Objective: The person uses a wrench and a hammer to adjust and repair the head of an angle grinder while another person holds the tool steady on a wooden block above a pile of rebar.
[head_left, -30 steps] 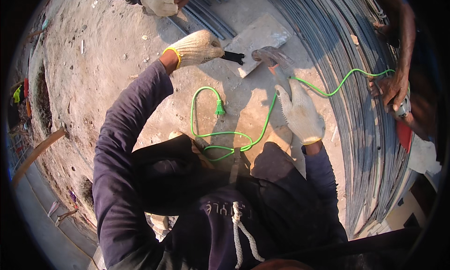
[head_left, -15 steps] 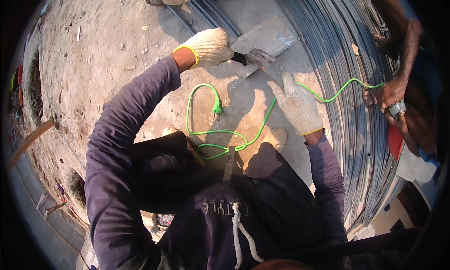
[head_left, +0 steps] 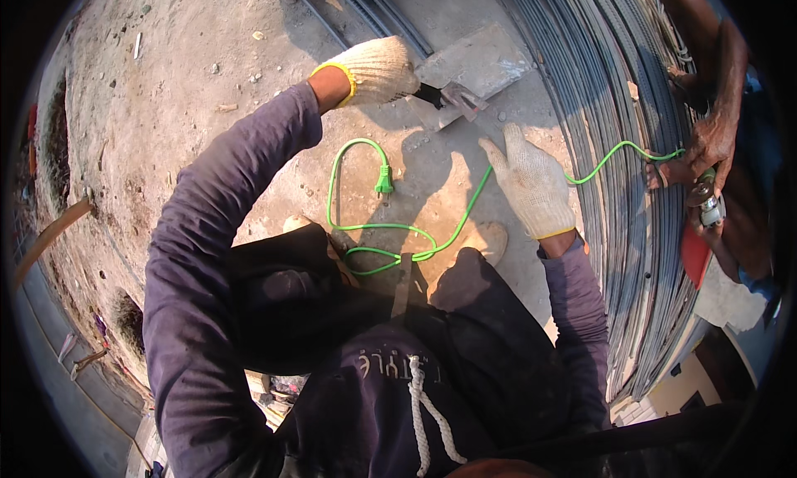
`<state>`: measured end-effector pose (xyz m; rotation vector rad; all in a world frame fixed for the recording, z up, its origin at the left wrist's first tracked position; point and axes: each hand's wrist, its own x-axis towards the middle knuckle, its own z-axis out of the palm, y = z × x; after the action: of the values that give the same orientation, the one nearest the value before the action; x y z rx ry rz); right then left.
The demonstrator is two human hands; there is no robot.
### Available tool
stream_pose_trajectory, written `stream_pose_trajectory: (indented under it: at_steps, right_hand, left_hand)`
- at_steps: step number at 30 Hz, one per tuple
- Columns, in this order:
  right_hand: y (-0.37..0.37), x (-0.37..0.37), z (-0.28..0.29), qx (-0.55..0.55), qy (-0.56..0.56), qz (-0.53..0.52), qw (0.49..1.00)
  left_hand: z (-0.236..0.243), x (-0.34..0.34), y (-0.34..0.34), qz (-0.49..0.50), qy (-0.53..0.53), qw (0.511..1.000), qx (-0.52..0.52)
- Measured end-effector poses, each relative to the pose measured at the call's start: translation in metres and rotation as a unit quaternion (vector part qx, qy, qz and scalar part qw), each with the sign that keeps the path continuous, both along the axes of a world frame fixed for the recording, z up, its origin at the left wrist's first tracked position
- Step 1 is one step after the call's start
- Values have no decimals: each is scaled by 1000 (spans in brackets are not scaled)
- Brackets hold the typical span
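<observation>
My left hand point(head_left: 380, 70), in a cream knitted glove with a yellow cuff, is closed around the black handle of a metal-headed tool point(head_left: 462, 101). I cannot make out the tool's exact kind. Its head is over the near edge of a flat grey slab point(head_left: 481, 61) on the ground. My gloved right hand point(head_left: 531, 186) is to the right of and nearer than the tool head, thumb and forefinger stretched apart. A green cord point(head_left: 465, 217) passes behind this hand. The cord's plug point(head_left: 383, 179) lies on the ground between my arms.
Long steel bars point(head_left: 618, 88) lie bundled along the right, with shorter rods point(head_left: 378, 17) at the far side. A co-worker's hand point(head_left: 714, 142) on the right is at a small metallic tool point(head_left: 707, 202). A wooden strip point(head_left: 54, 237) stands at left.
My right hand has drawn slightly away from the tool head, leaving a gap. The tool head has tilted a little. At right, the co-worker's hand and metallic tool have shifted.
</observation>
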<state>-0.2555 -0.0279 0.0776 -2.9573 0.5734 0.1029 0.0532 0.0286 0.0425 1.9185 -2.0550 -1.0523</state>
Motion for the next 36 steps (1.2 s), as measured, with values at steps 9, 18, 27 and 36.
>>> stream_pose_trajectory:
  at_steps: [9, 18, 27, 36]
  right_hand:
    - [11, -37, 3, 80, -51, -109, 989]
    - [27, -56, -21, 223, -118, -344, 904]
    - [30, -49, -15, 234, -98, -260, 932]
    - [44, -74, -50, 119, -157, -123, 973]
  left_hand:
    - [-45, 28, 33, 156, 115, 963, 186]
    - [-46, 31, 24, 138, 90, 961, 223]
    - [-46, 27, 30, 160, 101, 957, 218]
    - [-33, -5, 25, 48, 144, 967, 205]
